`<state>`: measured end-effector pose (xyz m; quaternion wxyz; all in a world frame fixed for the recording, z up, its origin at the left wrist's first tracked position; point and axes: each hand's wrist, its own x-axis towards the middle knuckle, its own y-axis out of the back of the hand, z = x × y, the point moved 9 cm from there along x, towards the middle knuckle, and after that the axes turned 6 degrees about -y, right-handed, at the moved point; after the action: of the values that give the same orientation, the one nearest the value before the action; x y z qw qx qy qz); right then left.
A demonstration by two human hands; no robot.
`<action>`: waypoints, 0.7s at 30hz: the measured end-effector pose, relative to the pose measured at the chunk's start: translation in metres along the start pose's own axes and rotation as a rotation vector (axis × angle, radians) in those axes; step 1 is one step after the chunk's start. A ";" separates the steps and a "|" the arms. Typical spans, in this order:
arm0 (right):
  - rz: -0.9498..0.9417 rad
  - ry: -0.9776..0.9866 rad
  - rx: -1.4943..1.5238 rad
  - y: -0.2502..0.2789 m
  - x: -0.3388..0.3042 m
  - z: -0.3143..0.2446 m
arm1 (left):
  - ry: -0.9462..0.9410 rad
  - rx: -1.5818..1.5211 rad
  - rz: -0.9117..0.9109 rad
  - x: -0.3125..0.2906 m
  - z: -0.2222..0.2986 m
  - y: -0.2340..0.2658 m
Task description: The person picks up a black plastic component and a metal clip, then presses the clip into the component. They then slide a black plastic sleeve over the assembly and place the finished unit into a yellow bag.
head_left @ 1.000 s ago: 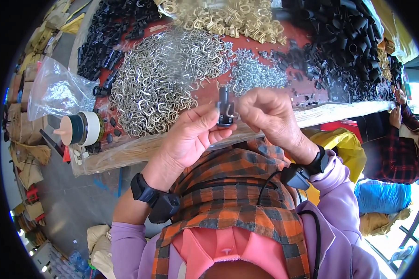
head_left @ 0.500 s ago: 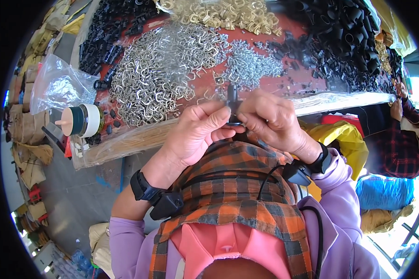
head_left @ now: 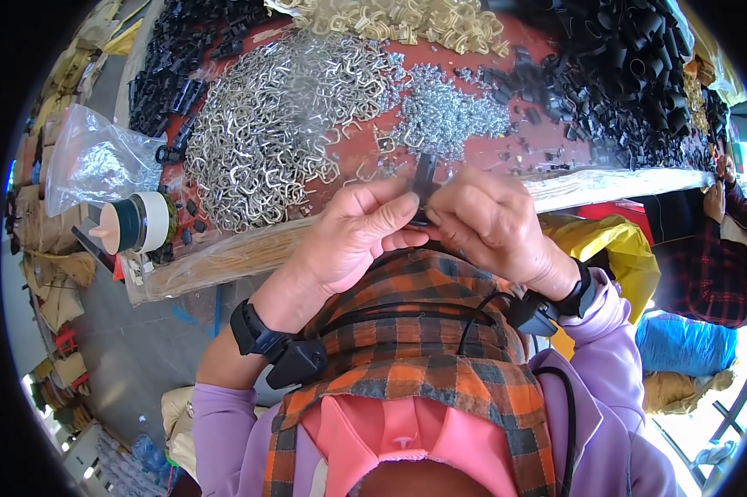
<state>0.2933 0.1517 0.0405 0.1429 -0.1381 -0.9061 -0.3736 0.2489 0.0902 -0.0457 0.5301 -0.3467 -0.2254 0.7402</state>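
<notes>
From afar I am pinching the black piece [head_left: 425, 171] with my left hand [head_left: 355, 232], grip nearly closed, by the near edge of the surface [head_left: 357, 155]; my right hand [head_left: 493, 228] is resting curled at its lower end, its hold escaping me.

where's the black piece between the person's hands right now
In the head view, the black piece is slightly above and right of centre, between the left hand and the right hand, below the small silvery parts in the picture.

On the table [head_left: 224, 263], hooks [head_left: 253, 141] lie left of fittings [head_left: 448, 116], with tubes [head_left: 659, 79] (apparently heaped together) farther right.
</notes>
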 end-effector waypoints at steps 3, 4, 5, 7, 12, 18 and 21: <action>-0.011 -0.128 0.156 -0.005 -0.002 0.009 | -0.028 0.053 0.016 -0.003 0.001 -0.001; -0.017 -0.193 0.235 -0.007 -0.002 0.015 | -0.038 0.075 0.033 -0.004 0.001 -0.001; -0.017 -0.186 0.227 -0.008 -0.001 0.014 | -0.048 0.096 0.049 -0.005 0.003 0.000; -0.061 -0.504 0.619 -0.021 -0.005 0.039 | -0.053 0.115 0.044 -0.005 0.006 -0.001; -0.308 -0.598 1.098 -0.049 -0.006 0.060 | -0.009 0.125 0.031 -0.006 0.007 0.003; -0.167 -0.123 -0.391 0.030 0.070 0.117 | -0.034 0.114 0.109 0.003 0.025 0.021; -0.065 -0.133 -0.688 0.034 0.083 0.159 | -0.019 0.037 0.159 0.005 0.022 0.029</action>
<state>0.2040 0.3011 -0.0158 0.0166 -0.1734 -0.7383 -0.6516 0.2131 0.0859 -0.0524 0.4737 -0.3466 -0.1882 0.7874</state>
